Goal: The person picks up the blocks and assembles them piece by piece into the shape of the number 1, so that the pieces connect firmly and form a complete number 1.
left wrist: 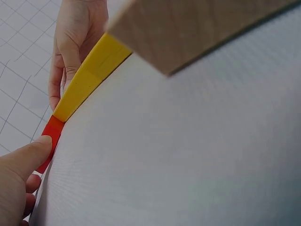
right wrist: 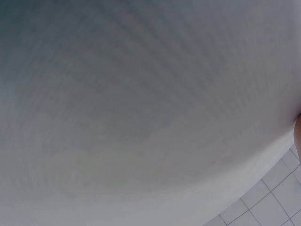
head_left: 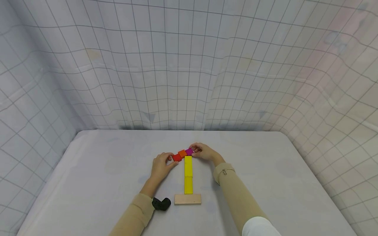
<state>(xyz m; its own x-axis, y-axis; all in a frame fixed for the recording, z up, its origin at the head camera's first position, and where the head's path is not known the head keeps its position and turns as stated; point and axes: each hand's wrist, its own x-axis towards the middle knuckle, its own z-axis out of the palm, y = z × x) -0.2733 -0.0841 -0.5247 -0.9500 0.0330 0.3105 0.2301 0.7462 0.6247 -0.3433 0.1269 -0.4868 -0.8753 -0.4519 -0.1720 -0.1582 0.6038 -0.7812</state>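
Note:
A slanted row of small blocks lies at the far end of two yellow blocks in the head view: red [head_left: 177, 157], orange [head_left: 182, 153] and purple [head_left: 189, 151]. The red block is pinched between thumb and fingers of my left hand [head_left: 160, 167]; the left wrist view shows the thumb [left wrist: 35, 153] on its face. At the other end, my right hand [head_left: 205, 152] holds the purple block by its sides. The far yellow block [head_left: 188, 166] meets the near yellow block [head_left: 188, 185] end to end. Only a sliver of skin shows in the right wrist view.
A plain wooden block [head_left: 187, 199] lies crosswise at the near end of the yellow ones. A black device [head_left: 161, 204] sits at my left wrist. White cloth covers the table [head_left: 97, 177], and grid-patterned curtains [head_left: 177, 65] surround it on three sides.

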